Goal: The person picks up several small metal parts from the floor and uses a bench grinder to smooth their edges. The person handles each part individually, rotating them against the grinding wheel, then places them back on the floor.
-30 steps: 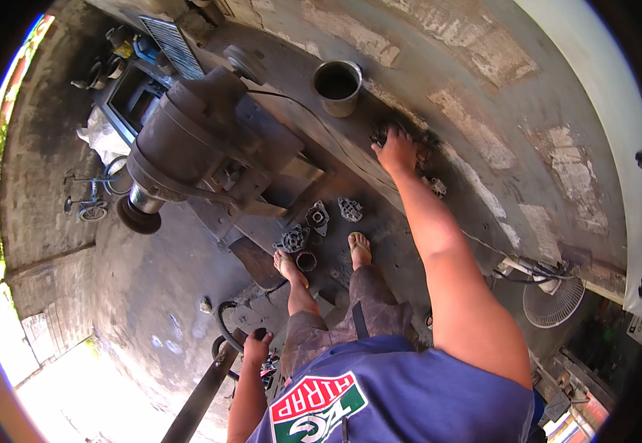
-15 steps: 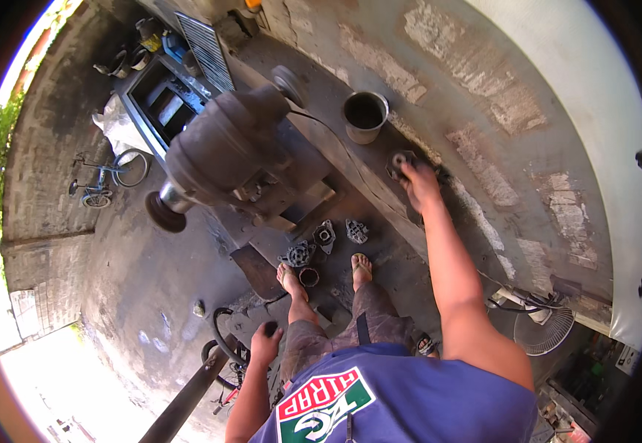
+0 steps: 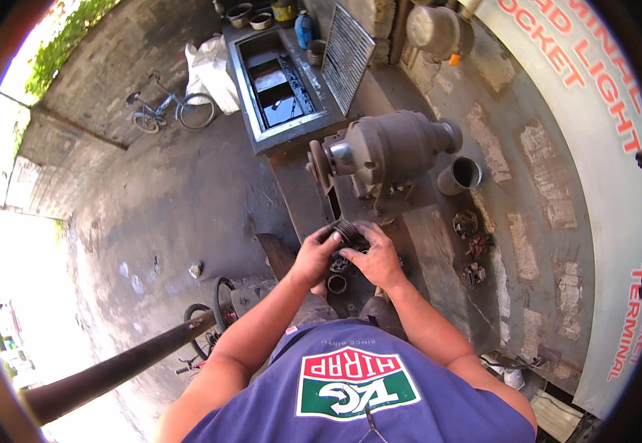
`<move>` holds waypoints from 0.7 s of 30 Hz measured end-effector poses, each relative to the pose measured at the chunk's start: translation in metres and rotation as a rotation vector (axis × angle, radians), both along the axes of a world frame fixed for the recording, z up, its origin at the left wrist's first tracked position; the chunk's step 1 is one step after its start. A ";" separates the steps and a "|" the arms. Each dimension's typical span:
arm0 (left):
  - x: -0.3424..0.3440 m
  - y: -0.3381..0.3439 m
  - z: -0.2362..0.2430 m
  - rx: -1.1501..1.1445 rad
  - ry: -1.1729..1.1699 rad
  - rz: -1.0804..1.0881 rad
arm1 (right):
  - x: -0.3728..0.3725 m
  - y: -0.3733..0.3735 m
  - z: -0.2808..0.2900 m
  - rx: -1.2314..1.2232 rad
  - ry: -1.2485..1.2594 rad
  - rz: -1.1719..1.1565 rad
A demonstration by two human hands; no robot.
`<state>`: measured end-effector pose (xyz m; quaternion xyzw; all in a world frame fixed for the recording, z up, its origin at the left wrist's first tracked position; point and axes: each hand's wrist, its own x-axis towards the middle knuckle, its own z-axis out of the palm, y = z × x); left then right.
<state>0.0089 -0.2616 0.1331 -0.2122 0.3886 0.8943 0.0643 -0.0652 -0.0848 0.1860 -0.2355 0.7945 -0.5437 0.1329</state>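
Both my hands meet in front of me around a small dark ribbed part (image 3: 346, 232), round with grooves like a pulley. My left hand (image 3: 316, 255) grips it from the left, thumb lying against it. My right hand (image 3: 374, 255) closes on it from the right, fingers curled over its far side. Just beyond them stands a dusty bench grinder (image 3: 396, 148) with a wheel (image 3: 319, 164) on its left end. Below my hands, a dark metal ring (image 3: 336, 283) lies near my feet, beside other castings partly hidden by the hands.
A metal pot (image 3: 459, 176) and several dirty metal parts (image 3: 476, 245) sit on the ledge along the right wall. Ahead is a metal basin (image 3: 277, 81) with a propped grille (image 3: 347, 59). A dark pole (image 3: 121, 365) slants in at left. A blue bicycle (image 3: 166, 107) stands far left.
My right hand has come back from the ledge at right, and my left hand has risen from beside my lap. They now hold the ribbed part together. The view has swung round.
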 end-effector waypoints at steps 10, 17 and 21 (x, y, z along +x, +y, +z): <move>-0.049 -0.057 -0.013 0.190 -0.090 0.031 | -0.027 -0.083 -0.031 0.087 -0.053 -0.187; -0.070 -0.062 -0.025 0.300 -0.205 0.025 | -0.045 -0.099 -0.019 0.141 -0.164 -0.220; -0.073 -0.066 -0.032 0.331 -0.255 0.015 | -0.052 -0.103 -0.013 0.270 -0.187 -0.212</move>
